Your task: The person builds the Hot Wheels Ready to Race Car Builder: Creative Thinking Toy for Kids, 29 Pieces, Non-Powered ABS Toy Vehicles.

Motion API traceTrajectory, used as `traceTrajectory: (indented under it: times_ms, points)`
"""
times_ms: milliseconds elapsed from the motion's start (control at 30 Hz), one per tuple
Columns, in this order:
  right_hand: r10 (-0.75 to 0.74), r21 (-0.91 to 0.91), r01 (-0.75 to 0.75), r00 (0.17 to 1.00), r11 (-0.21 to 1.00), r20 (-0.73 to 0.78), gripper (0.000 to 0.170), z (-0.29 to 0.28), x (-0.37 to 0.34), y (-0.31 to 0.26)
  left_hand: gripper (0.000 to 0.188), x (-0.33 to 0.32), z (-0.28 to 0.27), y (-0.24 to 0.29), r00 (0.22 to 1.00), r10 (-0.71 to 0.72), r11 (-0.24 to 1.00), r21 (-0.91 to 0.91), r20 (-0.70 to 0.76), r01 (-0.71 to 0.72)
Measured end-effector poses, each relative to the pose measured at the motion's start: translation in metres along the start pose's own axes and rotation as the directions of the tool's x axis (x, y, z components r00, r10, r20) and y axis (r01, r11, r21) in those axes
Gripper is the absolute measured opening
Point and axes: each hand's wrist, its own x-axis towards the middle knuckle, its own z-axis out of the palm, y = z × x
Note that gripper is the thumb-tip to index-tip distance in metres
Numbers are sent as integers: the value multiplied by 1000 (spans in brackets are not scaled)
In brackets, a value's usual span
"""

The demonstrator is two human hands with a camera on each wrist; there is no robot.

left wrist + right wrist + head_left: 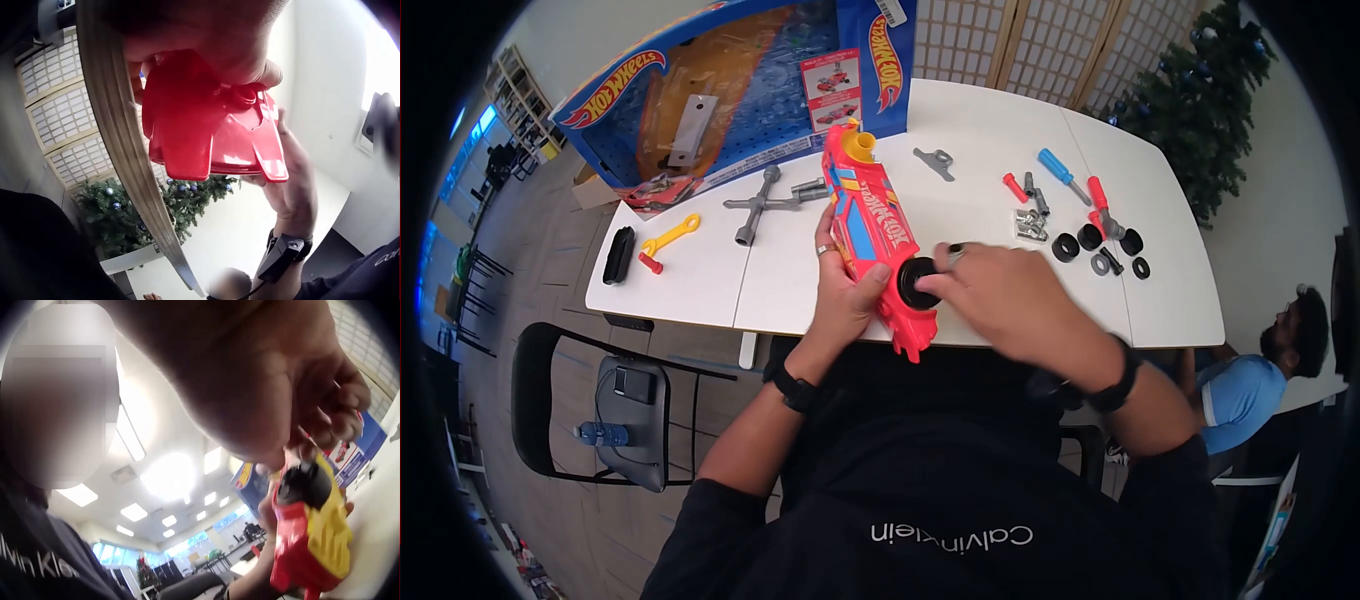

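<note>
A red toy car body [878, 225] with Hot Wheels lettering, blue windows and a yellow underside is held above the table's near edge. My left hand [845, 300] grips it by the side, thumb across the rear part. A black wheel [909, 291] sits against the car's side near the end closest to me. My right hand [1020, 300] pinches that wheel between thumb and curled fingers. In the right wrist view the wheel [314, 484] lies between the red shell and the yellow base. The left wrist view shows the red end of the car [187, 119] close up.
A blue Hot Wheels box [760, 150] stands at the back left. Near it lie a grey cross-shaped wrench [758, 206], a yellow wrench [672, 236] and a black part [619, 255]. To the right are a blue-handled screwdriver [1060, 172], small loose parts and several black wheels [1066, 247].
</note>
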Motion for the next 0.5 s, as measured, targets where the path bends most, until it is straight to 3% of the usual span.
traceTrajectory:
  times_ms: [33, 100, 167, 200, 267, 300, 367, 400, 433, 500]
  points:
    - [1, 135, -17, 993, 991, 114, 45, -13, 1, 16, 107, 1, 0, 3, 1000, 4, 1000, 10, -13, -4]
    - [227, -44, -223, 960, 974, 163, 50, -32, 2, 55, 103, 6, -6, 15, 997, -63, 998, 21, -33, 64]
    - [378, -141, -363, 921, 921, 92, 45, -36, -6, 103, 98, 12, -11, 29, 983, -181, 983, -47, -14, 180]
    - [383, -146, -368, 919, 918, 96, 45, -37, -13, 127, 93, 13, -15, 34, 972, -234, 967, -94, 36, 237]
    - [484, -333, -409, 855, 850, 185, 40, -33, -29, 171, 93, 16, -19, 42, 942, -309, 945, -73, 135, 320]
    - [488, -334, -413, 853, 848, 186, 40, -28, -35, 188, 98, 16, -20, 45, 912, -362, 922, -71, 191, 381]
    - [346, -74, -338, 909, 938, 232, 43, -22, -38, 201, 100, 14, -16, 48, 901, -375, 912, -87, 220, 401]
    - [339, 40, -357, 912, 933, 231, 46, -16, -41, 199, 101, 13, -12, 49, 894, -378, 884, -191, 242, 426]
    - [337, 43, -356, 912, 934, 234, 46, -11, -42, 199, 103, 11, -9, 49, 887, -379, 846, -291, 263, 447]
    - [241, -47, -237, 957, 970, 160, 45, 6, -39, 200, 111, 9, -1, 45, 886, -372, 833, -321, 277, 450]
